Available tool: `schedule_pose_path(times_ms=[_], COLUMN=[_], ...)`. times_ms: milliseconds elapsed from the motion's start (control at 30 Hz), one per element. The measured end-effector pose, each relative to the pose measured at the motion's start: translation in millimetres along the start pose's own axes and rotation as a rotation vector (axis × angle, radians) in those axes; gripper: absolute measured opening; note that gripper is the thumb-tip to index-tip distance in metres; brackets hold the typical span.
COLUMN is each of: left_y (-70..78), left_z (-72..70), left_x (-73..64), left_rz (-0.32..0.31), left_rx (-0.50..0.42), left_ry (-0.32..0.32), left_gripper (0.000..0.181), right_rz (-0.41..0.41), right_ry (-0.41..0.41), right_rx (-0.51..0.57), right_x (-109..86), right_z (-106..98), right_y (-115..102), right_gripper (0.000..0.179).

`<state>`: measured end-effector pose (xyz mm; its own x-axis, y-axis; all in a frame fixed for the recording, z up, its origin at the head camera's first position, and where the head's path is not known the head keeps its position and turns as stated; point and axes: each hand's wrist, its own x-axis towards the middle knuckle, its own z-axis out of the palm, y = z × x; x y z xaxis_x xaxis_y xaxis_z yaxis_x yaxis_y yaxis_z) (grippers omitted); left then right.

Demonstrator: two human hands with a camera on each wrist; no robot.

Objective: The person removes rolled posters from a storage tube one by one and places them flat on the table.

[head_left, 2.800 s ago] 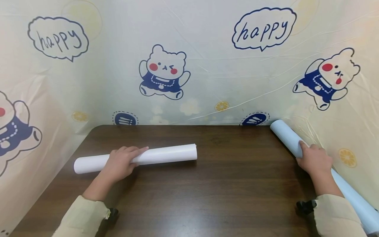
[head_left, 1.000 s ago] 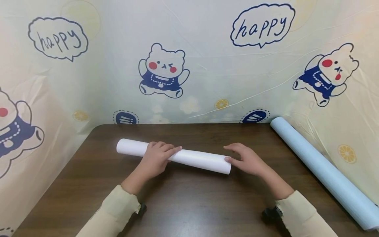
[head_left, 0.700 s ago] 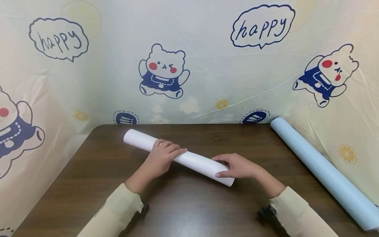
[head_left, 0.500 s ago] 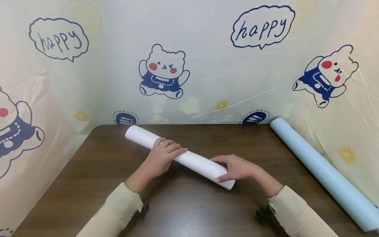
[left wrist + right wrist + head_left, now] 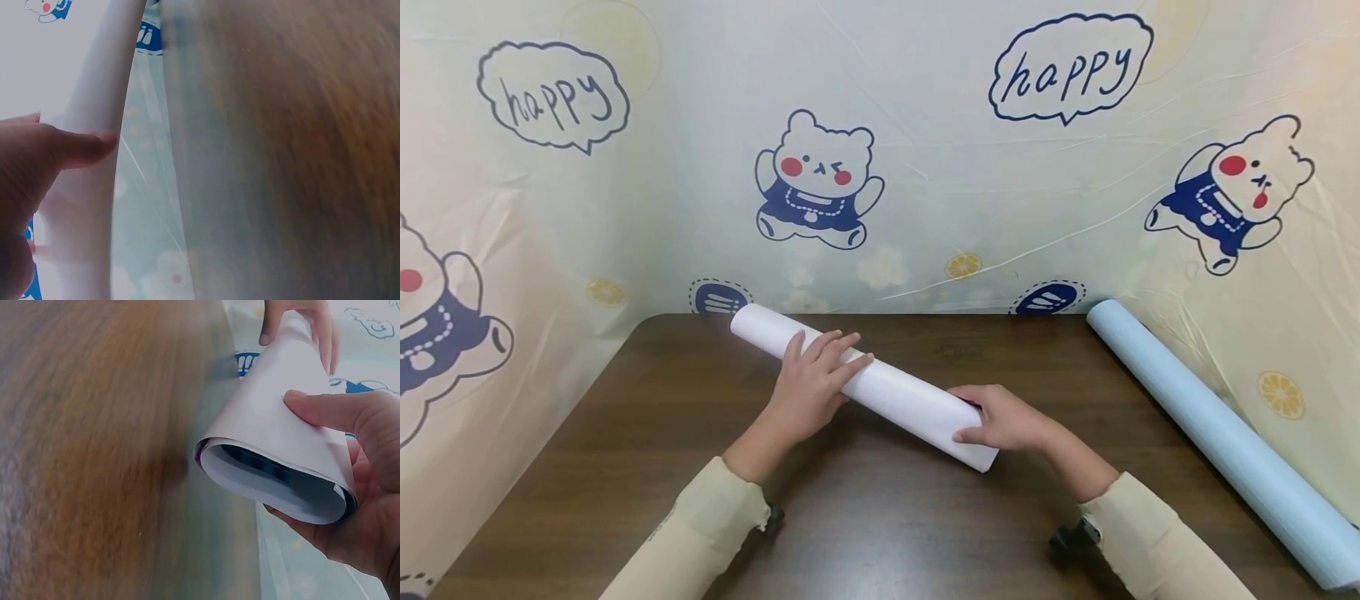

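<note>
A white rolled-up poster [image 5: 902,402] slants over the table, its far left end overlapping the back wall in the head view. My left hand [image 5: 811,383] lies across its middle with fingers spread over the top; the left wrist view shows a thumb along the white roll [image 5: 81,206]. Close to the near right end, my right hand [image 5: 1007,417] grips the poster. In the right wrist view the thumb of the right hand [image 5: 369,425] presses the outside while fingers support it below. The hollow end of the poster [image 5: 269,478] is squeezed oval, with dark print inside.
A long light-blue roll [image 5: 1210,433] lies along the right side of the brown wooden table [image 5: 880,517]. A printed curtain [image 5: 925,83] with bears and "happy" bubbles encloses the back and sides.
My right hand has left the blue roll and taken hold of the poster's right end. The poster has moved right and turned, its left end rising; lately the left fingers have spread.
</note>
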<state>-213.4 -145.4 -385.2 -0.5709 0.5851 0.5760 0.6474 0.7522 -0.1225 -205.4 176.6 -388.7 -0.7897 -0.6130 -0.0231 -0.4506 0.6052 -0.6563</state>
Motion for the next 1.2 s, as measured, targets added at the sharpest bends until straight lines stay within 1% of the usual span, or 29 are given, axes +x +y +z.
schedule_pose_path(times_ms=[67, 133, 167, 233, 267, 300, 367, 467, 567, 633, 667, 733, 800, 900, 967, 1033, 1133, 1200], left_y=[0.9, 1.0, 1.2, 1.6, 2.1, 2.8, 5.4, 10.3, 17.2, 23.0, 25.9, 31.9, 36.9, 42.6, 44.6, 45.6, 45.4, 44.5], left_z=[-0.3, 0.5, 0.4, 0.8, 0.7, 0.9, 0.5, 3.0, 7.1, 10.2, 11.7, 13.5, 15.0, 15.6, 16.3, 17.1, 19.7, 22.3], left_x=[-0.9, -3.0, -4.5, -7.7, -9.0, -10.0, -11.6, -11.4, -9.7, -8.0, -7.0, -4.7, -2.4, 1.2, 3.1, 4.4, 4.3, 3.3], left_rz=[-0.048, -0.094, -0.124, -0.2, -0.251, -0.308, -0.449, -0.699, -0.949, -1.075, -1.119, -1.178, -1.199, -1.236, -1.252, -1.279, -1.309, -1.341], left_rx=[0.009, -0.009, -0.026, -0.1, -0.16, -0.236, -0.417, -0.756, -1.098, -1.304, -1.388, -1.517, -1.619, -1.712, -1.742, -1.738, -1.696, -1.67], left_ry=[0.039, 0.094, 0.106, 0.119, 0.113, 0.104, 0.076, 0.056, 0.053, 0.071, 0.08, 0.106, 0.144, 0.193, 0.216, 0.229, 0.232, 0.226], left_gripper=[0.069, 0.065, 0.064, 0.063, 0.063, 0.062, 0.061, 0.059, 0.061, 0.067, 0.07, 0.078, 0.086, 0.096, 0.099, 0.1, 0.099, 0.097], right_rz=[0.018, 0.022, 0.022, 0.021, 0.022, 0.02, 0.021, 0.018, 0.021, 0.024, 0.019, -0.008, -0.039, -0.073, -0.088, -0.11, -0.161, -0.188], right_ry=[0.022, 0.047, 0.062, 0.1, 0.119, 0.135, 0.167, 0.195, 0.21, 0.219, 0.222, 0.229, 0.234, 0.228, 0.219, 0.209, 0.207, 0.2], right_rx=[0.008, 0.013, 0.01, 0.004, 0.002, 0.001, -0.008, -0.027, -0.051, -0.077, -0.095, -0.148, -0.235, -0.373, -0.445, -0.489, -0.514, -0.5], right_x=[-1.0, -2.3, -3.0, -4.2, -4.6, -5.0, -5.4, -4.8, -3.3, -2.3, -1.9, -0.9, 0.0, 0.9, 1.1, 0.9, 0.0, -0.6], right_z=[-1, -2, -2, -3, -3, -4, -4, -3, 0, 3, 6, 11, 16, 25, 30, 35, 41, 43], right_y=[2, 3, 4, 5, 5, 5, 4, 1, -2, -4, -6, -11, -16, -27, -33, -38, -45, -48], right_gripper=[0.055, 0.055, 0.055, 0.054, 0.053, 0.053, 0.053, 0.053, 0.053, 0.053, 0.053, 0.055, 0.059, 0.071, 0.079, 0.084, 0.087, 0.084])
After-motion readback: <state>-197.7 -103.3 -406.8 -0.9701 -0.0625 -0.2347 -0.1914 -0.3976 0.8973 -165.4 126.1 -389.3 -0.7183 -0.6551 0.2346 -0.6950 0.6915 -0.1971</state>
